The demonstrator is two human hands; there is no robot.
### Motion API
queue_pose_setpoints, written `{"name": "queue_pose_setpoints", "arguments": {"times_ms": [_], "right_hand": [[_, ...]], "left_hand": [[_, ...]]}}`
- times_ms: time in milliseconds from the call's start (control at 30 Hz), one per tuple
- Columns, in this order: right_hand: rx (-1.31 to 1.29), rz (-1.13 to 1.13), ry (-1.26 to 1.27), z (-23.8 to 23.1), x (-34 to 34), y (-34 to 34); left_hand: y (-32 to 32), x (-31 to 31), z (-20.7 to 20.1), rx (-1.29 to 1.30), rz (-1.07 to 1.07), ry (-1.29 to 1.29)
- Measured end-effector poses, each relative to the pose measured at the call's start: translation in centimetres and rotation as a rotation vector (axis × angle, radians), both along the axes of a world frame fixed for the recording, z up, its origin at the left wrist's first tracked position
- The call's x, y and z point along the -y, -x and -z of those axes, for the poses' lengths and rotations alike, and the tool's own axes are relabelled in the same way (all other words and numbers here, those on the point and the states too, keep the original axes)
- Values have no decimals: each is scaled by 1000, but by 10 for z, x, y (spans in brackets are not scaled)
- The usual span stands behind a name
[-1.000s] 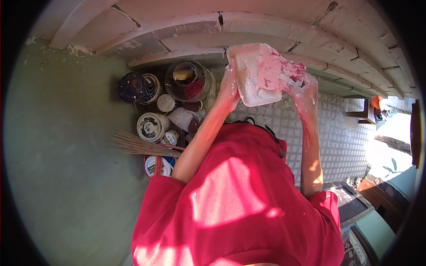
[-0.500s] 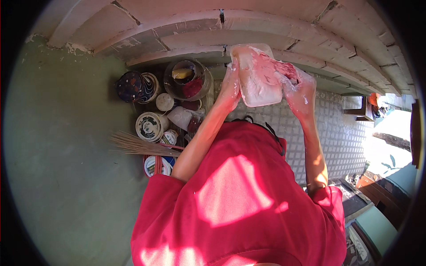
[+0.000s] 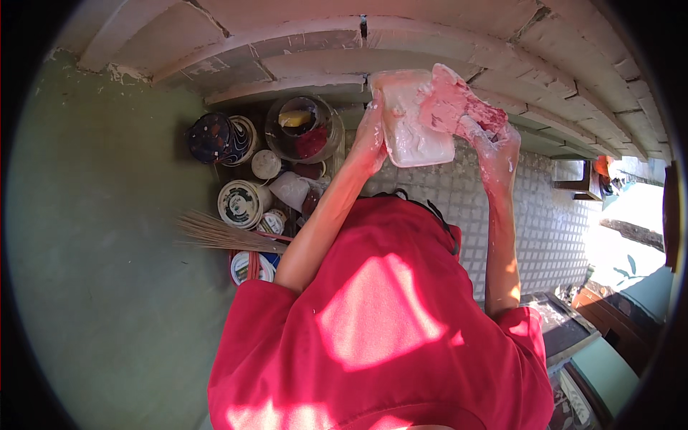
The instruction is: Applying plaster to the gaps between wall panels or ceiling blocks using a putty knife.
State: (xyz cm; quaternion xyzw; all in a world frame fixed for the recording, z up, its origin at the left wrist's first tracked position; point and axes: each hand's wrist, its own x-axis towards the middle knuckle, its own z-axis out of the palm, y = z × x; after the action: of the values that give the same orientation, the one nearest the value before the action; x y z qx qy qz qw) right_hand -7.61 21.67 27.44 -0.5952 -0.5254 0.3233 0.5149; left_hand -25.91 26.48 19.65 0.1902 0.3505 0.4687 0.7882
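Note:
My left hand point(image 3: 370, 137) is closed on the left edge of a shallow, pale rectangular tray point(image 3: 428, 156), held up in front of the wall. Thick white paste coats the tray's inside. In my right hand point(image 3: 497, 148) is a flat red piece point(image 3: 453, 98) smeared with pinkish-white paste, its outer edge rough and dark red. Whether it is a sponge or a folded cloth I cannot tell. It overlaps the tray's upper right corner. White paste sticks to the fingers and wrist of my right hand.
Left of my arms, against the green surface, stand several lidded tubs point(image 3: 244, 204), a dark speckled bucket point(image 3: 209, 137) and a large round basin point(image 3: 276, 129) with yellow and red things inside. A stick broom point(image 3: 222, 231) lies beside them. Ledged wall boards point(image 3: 308, 57) run along the top.
My right hand has risen and turned, swinging the red piece from over the tray's middle to its upper right corner. The tray has shifted only slightly in my left hand.

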Motion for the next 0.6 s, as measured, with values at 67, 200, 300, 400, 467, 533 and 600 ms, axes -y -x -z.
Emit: {"name": "queue_pose_setpoints", "arguments": {"times_ms": [67, 200, 300, 400, 467, 533, 600], "right_hand": [[-16, -41, -56, 4, -1, -1], [164, -166, -157, 9, -2, -4], [402, -288, -164, -2, -6, -1], [604, -418, -269, 3, -10, -7], [538, -341, -322, 3, -8, -8], [623, -389, -415, 11, -7, -11], [710, -431, -512, 23, -5, -15]], "left_hand": [[0, -7, 8, 46, 9, -4], [-1, -14, 16, 49, 80, -14], [0, -15, 15, 37, 81, -52], [1, -14, 11, 20, 89, 4], [3, -13, 7, 45, 87, -37], [6, -14, 11, 62, 87, -27], [8, -15, 14, 78, 91, -21]]}}
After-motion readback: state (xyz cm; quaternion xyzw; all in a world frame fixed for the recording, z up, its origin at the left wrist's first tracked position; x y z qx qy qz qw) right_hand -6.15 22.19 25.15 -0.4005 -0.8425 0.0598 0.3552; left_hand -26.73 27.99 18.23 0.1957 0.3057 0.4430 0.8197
